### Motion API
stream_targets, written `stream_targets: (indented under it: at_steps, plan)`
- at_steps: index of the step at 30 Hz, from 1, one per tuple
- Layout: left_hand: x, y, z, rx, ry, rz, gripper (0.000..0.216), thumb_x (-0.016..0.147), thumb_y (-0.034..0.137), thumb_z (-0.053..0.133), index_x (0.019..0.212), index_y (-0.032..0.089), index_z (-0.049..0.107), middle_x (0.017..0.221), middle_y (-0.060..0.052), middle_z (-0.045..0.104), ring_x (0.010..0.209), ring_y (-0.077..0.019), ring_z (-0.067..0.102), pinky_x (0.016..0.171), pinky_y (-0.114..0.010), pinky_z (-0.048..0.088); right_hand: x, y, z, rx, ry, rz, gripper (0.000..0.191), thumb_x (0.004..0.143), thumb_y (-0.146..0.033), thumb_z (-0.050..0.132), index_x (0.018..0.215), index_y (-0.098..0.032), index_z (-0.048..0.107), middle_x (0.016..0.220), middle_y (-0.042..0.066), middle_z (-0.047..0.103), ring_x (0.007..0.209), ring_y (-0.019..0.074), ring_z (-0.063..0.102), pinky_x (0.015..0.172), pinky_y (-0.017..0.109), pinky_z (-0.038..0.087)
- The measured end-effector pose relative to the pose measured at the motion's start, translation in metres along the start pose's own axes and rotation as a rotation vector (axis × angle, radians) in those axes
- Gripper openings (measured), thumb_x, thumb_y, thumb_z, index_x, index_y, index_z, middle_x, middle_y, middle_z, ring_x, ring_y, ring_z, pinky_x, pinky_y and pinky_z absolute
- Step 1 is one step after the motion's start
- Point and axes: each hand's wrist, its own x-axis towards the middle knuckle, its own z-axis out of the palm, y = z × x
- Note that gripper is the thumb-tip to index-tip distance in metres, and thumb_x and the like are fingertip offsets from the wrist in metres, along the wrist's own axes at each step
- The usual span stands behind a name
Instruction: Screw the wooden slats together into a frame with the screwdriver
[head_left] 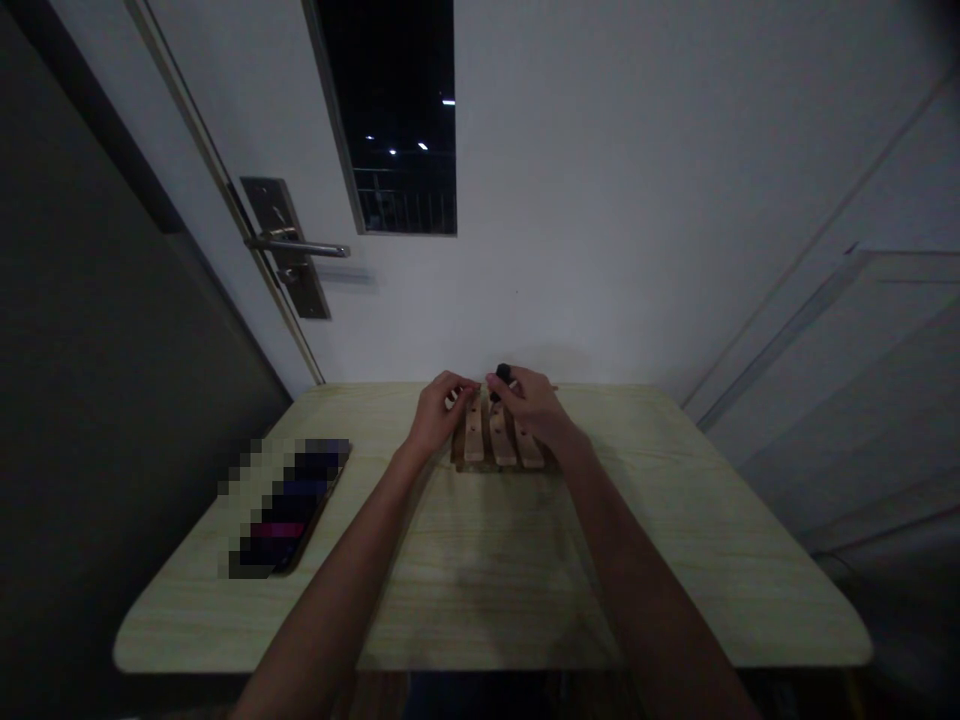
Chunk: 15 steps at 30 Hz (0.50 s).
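Note:
Toward the far edge of the table lies a brown wooden board (pixel 480 467) carrying several pale wooden strips (pixel 474 440) with dark round holes or screw heads in them. My right hand (pixel 536 402) is closed around what looks like a short black-handled screwdriver (pixel 503 374), held upright over the far end of the middle strip. Its tip is partly hidden by my fingers. At the board's left side, my left hand (pixel 439 412) has thumb and fingers pinched together at the far end of the left strip. Whether a small part is between those fingertips is too dim to see.
A phone (pixel 300 510), partly pixelated, lies on the left of the pale wood-grain table (pixel 465 590). Directly behind the table stands a white door (pixel 600 200) with a metal lever handle (pixel 307 246) and a dark window (pixel 397 110). The table's front corners are rounded.

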Motion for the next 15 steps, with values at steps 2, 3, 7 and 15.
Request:
stream_targets:
  at_steps: [2, 3, 7, 15]
  plan:
    - [0.001, 0.003, 0.000, -0.064, -0.025, -0.035, 0.013, 0.082, 0.022, 0.054, 0.086, 0.016, 0.065, 0.082, -0.005, 0.064, 0.074, -0.0131, 0.056, 0.066, -0.024, 0.045, -0.002, 0.003, 0.000, 0.065, 0.012, 0.032, 0.038, 0.083, -0.053, 0.047, 0.071, -0.018, 0.057, 0.067, 0.004, 0.059, 0.064, 0.0154, 0.056, 0.059, 0.028, 0.044]
    - [0.000, 0.004, -0.001, -0.096, -0.025, -0.060, 0.013, 0.081, 0.022, 0.056, 0.087, 0.015, 0.065, 0.083, -0.005, 0.064, 0.074, -0.0131, 0.057, 0.067, -0.024, 0.045, -0.004, 0.003, -0.001, 0.115, 0.014, 0.047, 0.038, 0.083, -0.054, 0.048, 0.074, -0.018, 0.058, 0.071, 0.005, 0.061, 0.065, 0.0156, 0.057, 0.060, 0.028, 0.046]
    - [-0.010, 0.000, -0.001, -0.195, 0.013, -0.183, 0.016, 0.076, 0.026, 0.061, 0.086, 0.014, 0.065, 0.081, -0.005, 0.066, 0.072, -0.0132, 0.058, 0.068, -0.025, 0.047, -0.009, 0.003, -0.007, 0.319, 0.075, 0.099, 0.039, 0.081, -0.057, 0.048, 0.082, -0.018, 0.057, 0.081, 0.006, 0.062, 0.066, 0.0149, 0.061, 0.059, 0.028, 0.051]
    - [-0.025, 0.002, 0.001, -0.281, 0.027, -0.213, 0.021, 0.080, 0.031, 0.058, 0.090, 0.017, 0.069, 0.093, -0.007, 0.068, 0.086, -0.0171, 0.062, 0.075, -0.028, 0.049, -0.026, 0.000, -0.022, 0.379, 0.120, 0.107, 0.037, 0.082, -0.055, 0.047, 0.080, -0.019, 0.051, 0.074, 0.002, 0.058, 0.059, 0.0117, 0.058, 0.052, 0.024, 0.050]
